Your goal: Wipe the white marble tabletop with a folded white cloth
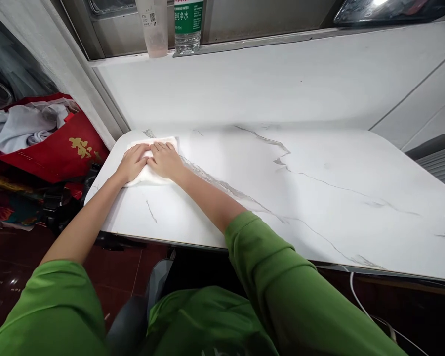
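A white cloth [150,177] lies flat at the left end of a white, marble-patterned table [237,168]. My left hand [133,162] rests on the cloth's left part with its fingers stretched out. Beside it, my right hand [165,159] presses flat on the cloth, fingers extended toward the back edge. The two hands touch or nearly touch at the fingertips and thumbs. Parts of the cloth are hidden under both palms.
On the ledge behind the table stand a translucent plastic cup [153,29] and a water bottle with a green label [187,27]. A red bag [59,148] with pale fabric inside sits left of the table. A white cable [355,291] hangs below the front edge.
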### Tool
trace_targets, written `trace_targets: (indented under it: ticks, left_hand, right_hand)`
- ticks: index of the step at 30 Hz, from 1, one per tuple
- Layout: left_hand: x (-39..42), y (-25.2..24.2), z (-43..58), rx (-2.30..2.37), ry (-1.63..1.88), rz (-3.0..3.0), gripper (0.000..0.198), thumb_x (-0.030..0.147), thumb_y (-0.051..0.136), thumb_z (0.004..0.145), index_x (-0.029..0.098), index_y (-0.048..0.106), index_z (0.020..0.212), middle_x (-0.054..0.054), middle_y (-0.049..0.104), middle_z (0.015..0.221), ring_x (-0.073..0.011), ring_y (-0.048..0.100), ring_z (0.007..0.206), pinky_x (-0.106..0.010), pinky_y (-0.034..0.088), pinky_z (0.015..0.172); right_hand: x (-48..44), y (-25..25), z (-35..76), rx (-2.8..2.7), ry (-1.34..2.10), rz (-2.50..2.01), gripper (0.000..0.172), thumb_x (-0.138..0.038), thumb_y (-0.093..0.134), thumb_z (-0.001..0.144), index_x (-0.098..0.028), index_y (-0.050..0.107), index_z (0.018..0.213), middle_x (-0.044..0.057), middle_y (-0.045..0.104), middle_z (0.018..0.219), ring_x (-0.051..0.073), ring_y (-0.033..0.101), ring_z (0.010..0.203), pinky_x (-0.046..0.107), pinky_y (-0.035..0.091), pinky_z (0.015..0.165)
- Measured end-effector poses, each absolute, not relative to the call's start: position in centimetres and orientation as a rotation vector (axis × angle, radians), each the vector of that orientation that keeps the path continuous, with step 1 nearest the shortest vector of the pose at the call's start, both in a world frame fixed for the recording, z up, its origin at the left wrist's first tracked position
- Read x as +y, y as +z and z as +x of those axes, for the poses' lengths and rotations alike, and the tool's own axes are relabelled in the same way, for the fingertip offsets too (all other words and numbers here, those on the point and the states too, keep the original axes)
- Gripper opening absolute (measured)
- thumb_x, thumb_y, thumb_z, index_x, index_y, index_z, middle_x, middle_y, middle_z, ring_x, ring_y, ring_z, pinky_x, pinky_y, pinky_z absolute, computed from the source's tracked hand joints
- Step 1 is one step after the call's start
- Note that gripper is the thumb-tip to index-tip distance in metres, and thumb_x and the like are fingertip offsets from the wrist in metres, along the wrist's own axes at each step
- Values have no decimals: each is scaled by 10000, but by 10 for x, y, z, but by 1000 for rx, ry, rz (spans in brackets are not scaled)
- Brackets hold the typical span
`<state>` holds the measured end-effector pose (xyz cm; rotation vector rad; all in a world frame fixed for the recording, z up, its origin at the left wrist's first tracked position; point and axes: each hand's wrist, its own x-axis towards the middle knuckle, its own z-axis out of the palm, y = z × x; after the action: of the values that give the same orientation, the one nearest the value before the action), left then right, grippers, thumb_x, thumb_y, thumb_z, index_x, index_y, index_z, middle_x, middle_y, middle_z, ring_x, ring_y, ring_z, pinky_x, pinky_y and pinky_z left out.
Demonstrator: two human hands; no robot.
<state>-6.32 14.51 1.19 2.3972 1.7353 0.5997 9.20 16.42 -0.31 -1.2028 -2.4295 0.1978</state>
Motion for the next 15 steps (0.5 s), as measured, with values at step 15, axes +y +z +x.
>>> trace_targets:
  ticks: [15]
  left_hand:
    - [244,2,-64,1754,582,2430,408,268,376,871,261,566,1232,-42,581,1337,-272,485,1267,-455,344,1124]
  right_hand:
    - [257,-8,93,-2405,218,-1216,508,-237,308,955,-17,501,1370,193,488,1480,300,396,1405,487,224,1176]
